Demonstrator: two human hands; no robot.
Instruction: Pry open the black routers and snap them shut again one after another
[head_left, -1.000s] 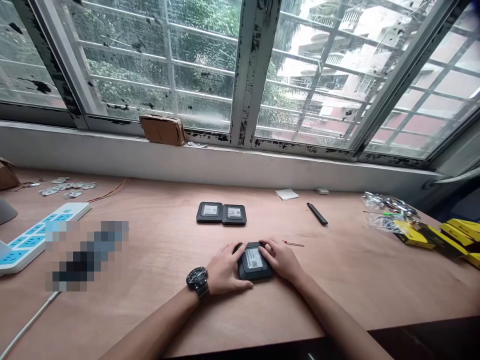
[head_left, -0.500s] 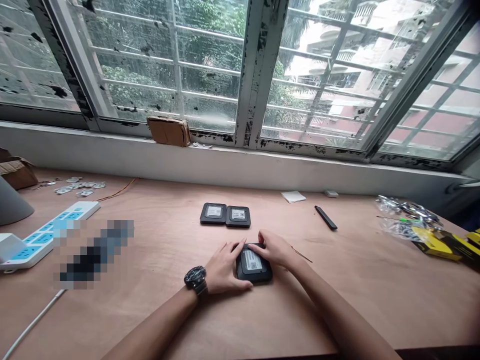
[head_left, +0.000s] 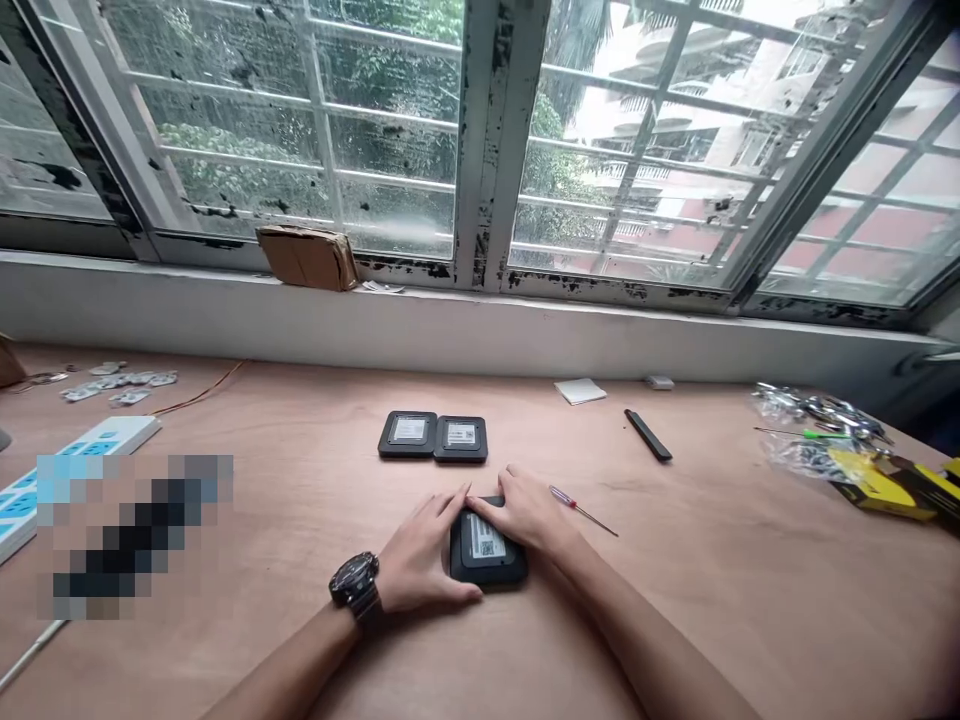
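Observation:
A flat black drive case [head_left: 489,552] with a white printed label lies on the wooden table between my hands. My left hand [head_left: 424,550], with a black watch at the wrist, grips its left side, the thumb along the near edge and the fingers at the far left corner. Over the far right corner curls my right hand [head_left: 525,508], its thumb pressing on the top; some of its fingers are hidden behind the case. To the right of that hand lies a small screwdriver [head_left: 577,507] with a red and clear handle.
Two similar black cases [head_left: 409,435] lie side by side farther back. A black bar [head_left: 648,436], white paper [head_left: 580,391] and a bagged pile of parts [head_left: 817,415] are to the right. Leftward are a power strip [head_left: 112,432] and a pixelated patch.
The view has shifted, so most things appear farther left. The screwdriver's handle now shows beside my right hand, where it was hidden. Both hands keep hold of the drive case.

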